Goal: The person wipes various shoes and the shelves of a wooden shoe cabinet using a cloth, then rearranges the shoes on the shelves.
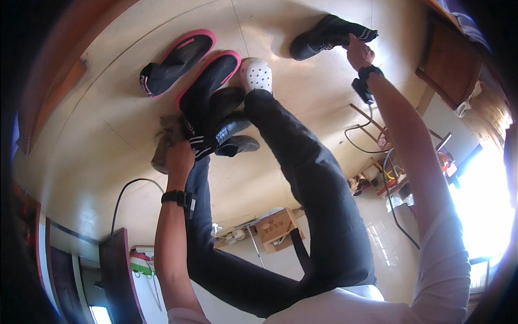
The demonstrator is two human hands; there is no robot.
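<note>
At the upper right my right hand [360, 53] grips a black ankle boot [319, 38] by its cuff, which has white stripes. The boot's toe points left. My left hand [180, 156] is low at the left, against a similar striped boot cuff [199, 146] and a brownish shoe [160, 156]. Blur around its fingers hides which of these it holds, if any. Just beyond are two black slip-on shoes with pink soles, one on the left [178, 65] and one on the right [210, 77]. More dark footwear [236, 145] lies bunched beside the left hand.
My foot wears a white perforated clog [257, 75] on the pale tiled floor [259, 24]. Behind my legs stands a cardboard box [277, 229]. A wooden stool [374, 129] and cluttered items are at the right. Cables [388, 190] run from both wrist devices.
</note>
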